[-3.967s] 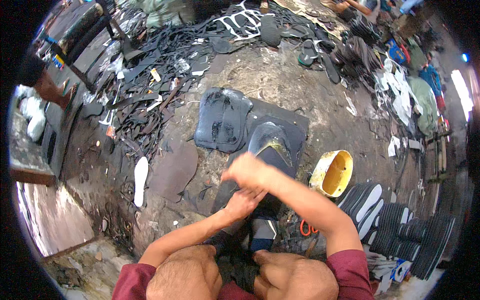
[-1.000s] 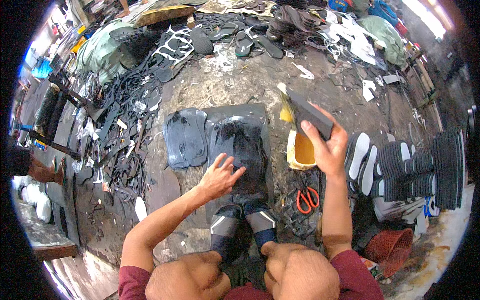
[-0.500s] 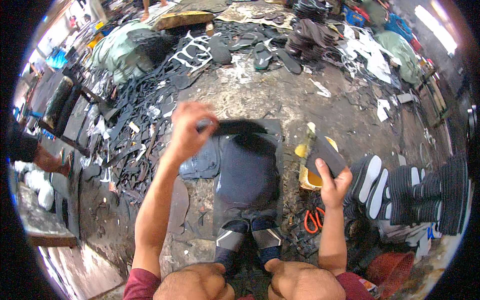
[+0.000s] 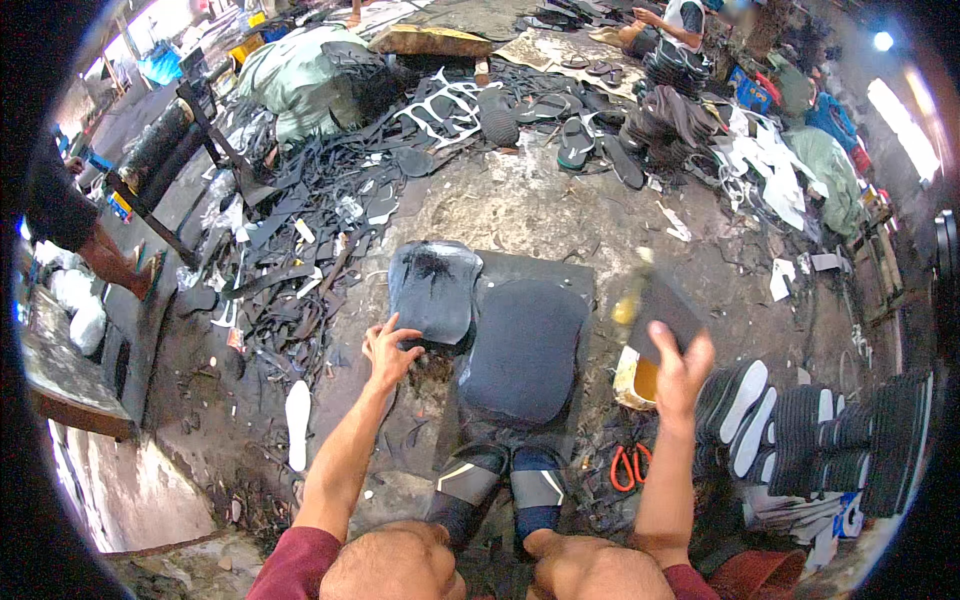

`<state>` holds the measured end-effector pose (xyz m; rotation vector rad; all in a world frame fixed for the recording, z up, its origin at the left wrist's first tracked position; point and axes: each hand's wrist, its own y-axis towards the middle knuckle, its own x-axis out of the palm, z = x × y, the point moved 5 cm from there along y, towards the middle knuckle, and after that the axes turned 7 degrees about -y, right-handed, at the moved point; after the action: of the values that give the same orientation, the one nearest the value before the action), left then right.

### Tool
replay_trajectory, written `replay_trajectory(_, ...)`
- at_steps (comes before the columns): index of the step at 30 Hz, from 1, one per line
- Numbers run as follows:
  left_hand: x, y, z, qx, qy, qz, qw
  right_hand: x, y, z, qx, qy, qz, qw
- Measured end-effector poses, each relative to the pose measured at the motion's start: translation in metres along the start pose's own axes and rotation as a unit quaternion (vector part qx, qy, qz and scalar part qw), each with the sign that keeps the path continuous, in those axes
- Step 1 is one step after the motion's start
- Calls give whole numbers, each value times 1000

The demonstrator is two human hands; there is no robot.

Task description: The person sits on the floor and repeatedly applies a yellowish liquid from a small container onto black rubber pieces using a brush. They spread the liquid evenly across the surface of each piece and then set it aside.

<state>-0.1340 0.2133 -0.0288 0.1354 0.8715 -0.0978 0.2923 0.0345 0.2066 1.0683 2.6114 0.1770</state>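
My left hand (image 4: 390,350) is at the lower edge of a rounded grey-blue sheet (image 4: 440,310) with a black smear near its top. Its fingers are apart; whether they touch the sheet I cannot tell. To the right of that sheet, a rounded black sheet (image 4: 525,350) lies on a dark flat board (image 4: 540,268) in front of my feet. My right hand (image 4: 680,365) grips a dark flat rectangular piece (image 4: 668,305) with its thumb across the face. Beside the piece is a blurred yellow-stained part. Under it stands a yellow-smeared container (image 4: 633,380).
Orange-handled scissors (image 4: 628,468) lie near my right forearm. Stacked soles (image 4: 850,430) stand at the right. Dark offcuts (image 4: 290,240) cover the left floor, with a white sole (image 4: 298,425) nearer me. Sandals (image 4: 577,142) lie ahead. Other people are at the far left and back.
My left hand has come down and back from above the board, where it held a dark sheet. The grey-blue sheet now lies at the board's left. My right hand still holds its piece.
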Motion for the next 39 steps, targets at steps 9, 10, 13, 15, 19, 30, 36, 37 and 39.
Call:
replay_trajectory(9,60,-150,158,352,-44,-80,932,166,30,77,-5,-510,-211,834)
replay_trajectory(10,58,-147,164,348,-43,-112,930,176,35,77,-44,-514,-204,832)
replay_trajectory(13,61,-151,169,391,-11,-131,911,240,64,73,-170,-494,-321,790)
replay_trajectory(15,64,-157,168,387,8,-118,914,293,26,60,-306,-489,-475,664)
replay_trajectory(19,71,-170,149,334,5,-211,919,283,-139,34,-446,-381,-663,465)
replay_trajectory(30,49,-163,189,340,9,-163,926,200,-72,54,-302,-491,-442,687)
replay_trajectory(36,91,-273,200,655,-113,-331,670,168,-179,44,-362,-374,-489,700)
replay_trajectory(37,91,-264,200,637,-123,-311,695,163,-169,30,-273,-275,-492,780)
replay_trajectory(39,87,-246,204,594,-146,-271,743,141,-110,-39,-296,-195,-362,862)
